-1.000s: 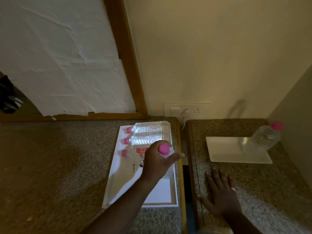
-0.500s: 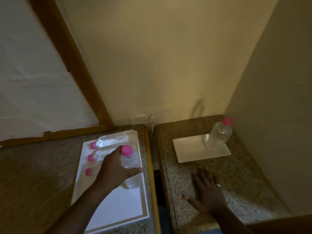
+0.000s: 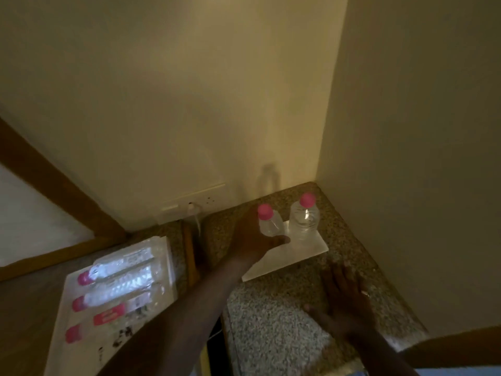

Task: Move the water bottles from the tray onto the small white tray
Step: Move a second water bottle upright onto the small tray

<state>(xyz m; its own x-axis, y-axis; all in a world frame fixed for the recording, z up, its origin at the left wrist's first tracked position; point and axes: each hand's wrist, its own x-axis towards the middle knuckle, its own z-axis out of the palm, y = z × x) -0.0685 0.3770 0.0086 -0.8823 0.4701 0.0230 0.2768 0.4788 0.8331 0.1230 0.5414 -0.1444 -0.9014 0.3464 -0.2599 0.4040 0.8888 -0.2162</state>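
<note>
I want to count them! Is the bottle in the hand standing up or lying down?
Standing up. The held bottle has its pink cap on top, over the small white tray.

Three bottles (image 3: pixel 119 283) lie on the left tray (image 3: pixel 62 321); two bottles (image 3: pixel 303 221) stand on the small tray (image 3: pixel 273 264), right

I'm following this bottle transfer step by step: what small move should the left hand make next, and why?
Probably lower the held bottle onto the small white tray and release. The left hand holds it upright over the tray, beside the standing bottle; bare tray surface shows beneath. The right hand rests flat on the counter.
</note>
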